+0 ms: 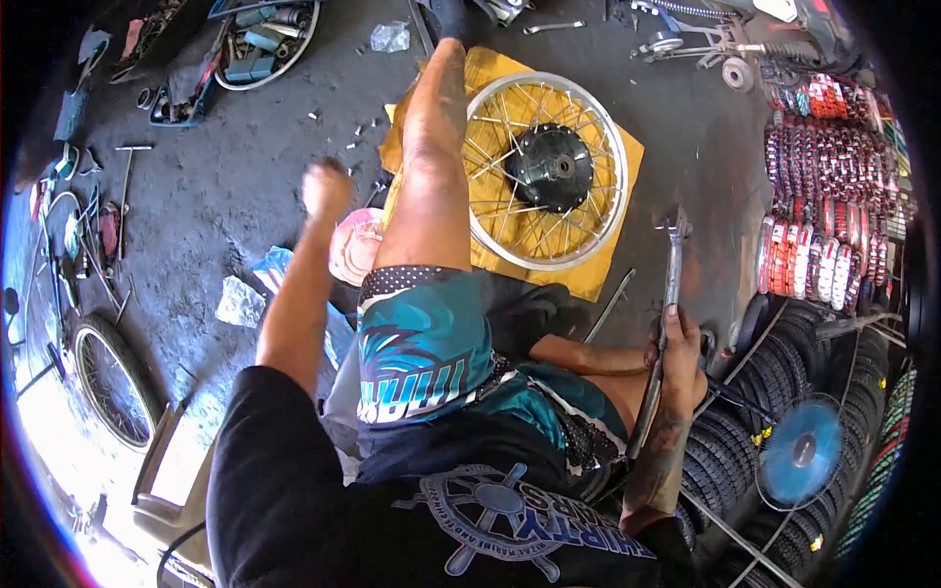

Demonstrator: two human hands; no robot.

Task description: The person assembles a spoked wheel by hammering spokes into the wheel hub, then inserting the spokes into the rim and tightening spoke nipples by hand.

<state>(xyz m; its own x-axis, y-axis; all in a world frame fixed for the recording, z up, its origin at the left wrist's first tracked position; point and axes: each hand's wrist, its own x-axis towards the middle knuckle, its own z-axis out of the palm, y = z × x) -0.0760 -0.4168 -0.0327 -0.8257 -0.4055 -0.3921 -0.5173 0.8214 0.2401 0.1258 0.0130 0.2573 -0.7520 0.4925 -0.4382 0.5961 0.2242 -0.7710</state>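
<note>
My right hand [678, 348] is closed around the handle of a long metal wrench [673, 265], held upright beside my bent right leg with its head pointing away from me. My left hand [325, 193] is over the floor to the left of my outstretched leg, its fingers smeared by motion; I cannot make out anything in it. A spoked wheel rim [618, 137] with a black hub [554, 169] lies flat on yellow cardboard [627, 186], right of that leg, and neither hand touches it. Several small metal pieces lie on the floor near my left hand.
A pink round item [355, 245] and a clear plastic bag [240, 302] lie left of my leg. A tool-filled rim [265, 78] stands far left, near a T-handle tool [127, 176]. On the right are stacked tyres [725, 461], a blue fan [802, 451] and hanging red-and-white packages [833, 176].
</note>
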